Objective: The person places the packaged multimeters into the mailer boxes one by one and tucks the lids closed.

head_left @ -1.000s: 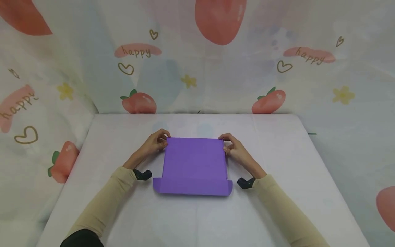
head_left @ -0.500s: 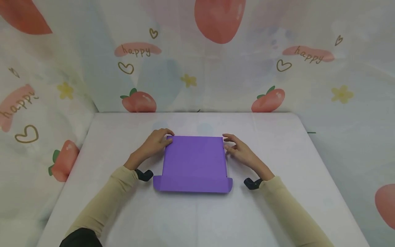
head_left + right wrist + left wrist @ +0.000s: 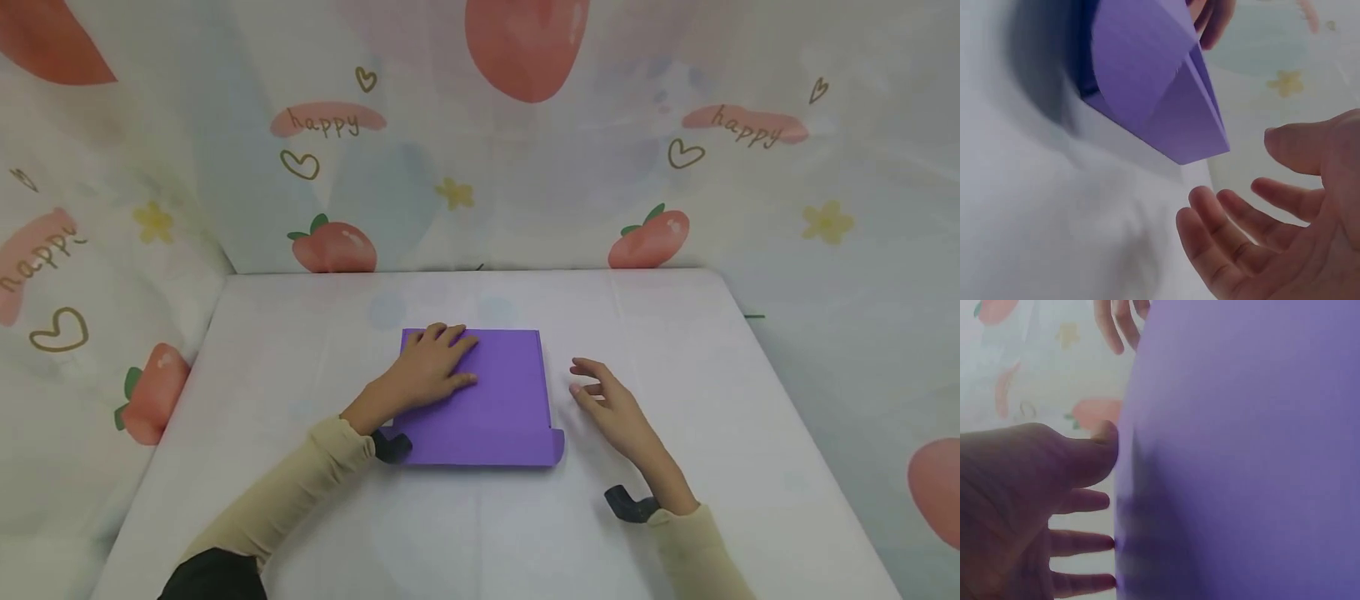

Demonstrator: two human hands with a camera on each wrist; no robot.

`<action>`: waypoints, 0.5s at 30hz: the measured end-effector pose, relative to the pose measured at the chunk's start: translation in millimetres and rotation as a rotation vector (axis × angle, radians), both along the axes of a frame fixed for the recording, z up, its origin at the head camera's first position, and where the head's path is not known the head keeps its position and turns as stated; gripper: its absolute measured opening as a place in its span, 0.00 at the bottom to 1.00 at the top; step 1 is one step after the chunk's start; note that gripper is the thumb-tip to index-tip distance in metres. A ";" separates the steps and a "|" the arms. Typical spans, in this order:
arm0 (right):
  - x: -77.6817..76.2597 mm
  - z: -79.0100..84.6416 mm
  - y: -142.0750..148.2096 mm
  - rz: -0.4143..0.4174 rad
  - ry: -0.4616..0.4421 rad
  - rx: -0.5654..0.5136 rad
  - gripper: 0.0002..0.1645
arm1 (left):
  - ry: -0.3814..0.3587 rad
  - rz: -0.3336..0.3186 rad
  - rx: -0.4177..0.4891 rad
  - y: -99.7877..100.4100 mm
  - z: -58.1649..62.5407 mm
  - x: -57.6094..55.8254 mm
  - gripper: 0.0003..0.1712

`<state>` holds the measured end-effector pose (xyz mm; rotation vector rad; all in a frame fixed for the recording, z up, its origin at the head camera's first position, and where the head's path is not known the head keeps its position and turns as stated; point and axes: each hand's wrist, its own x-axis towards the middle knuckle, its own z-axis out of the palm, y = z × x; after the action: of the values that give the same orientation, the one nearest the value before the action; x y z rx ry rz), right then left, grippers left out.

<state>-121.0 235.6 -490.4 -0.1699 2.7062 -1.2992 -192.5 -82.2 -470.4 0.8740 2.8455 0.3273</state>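
A flat purple cardboard box [image 3: 495, 400] lies on the white table, its front flap with side tabs spread toward me. My left hand [image 3: 431, 371] is spread over the upper left part of the lid, fingers straight and fingertips on the surface. In the left wrist view those fingers [image 3: 1082, 542] reach the lid [image 3: 1241, 450]. To the right of the box my right hand [image 3: 611, 408] hovers apart from it, fingers relaxed and holding nothing. In the right wrist view a box corner with a curved tab [image 3: 1141, 56] shows beyond the loosely bent right hand [image 3: 1272, 225].
The white table [image 3: 300, 350] extends around the box, with its back edge against a printed cloth [image 3: 510, 183] with fruit and "happy" lettering. A dark wrist camera mount [image 3: 630, 505] sits below the right hand; another [image 3: 392, 447] overlaps the box's front left corner.
My left hand has moved from the box's back left corner onto the lid, spreading its fingers. The right hand has let go of the right corner and drawn away right and toward me.
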 end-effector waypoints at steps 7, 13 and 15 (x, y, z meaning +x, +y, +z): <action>34.6 1.5 -12.1 -0.113 -0.048 -0.039 0.28 | -0.029 0.008 -0.031 17.4 2.6 8.0 0.43; 57.8 -2.4 -28.5 -0.173 -0.114 -0.076 0.26 | -0.041 0.040 -0.013 20.1 7.5 6.9 0.42; 64.0 -3.2 -33.1 -0.187 -0.140 -0.090 0.26 | -0.036 0.038 -0.020 21.5 6.9 6.9 0.41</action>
<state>-57.0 202.5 -493.5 0.1640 2.5983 -1.4241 -185.6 -60.8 -463.5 0.8026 2.8305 0.3147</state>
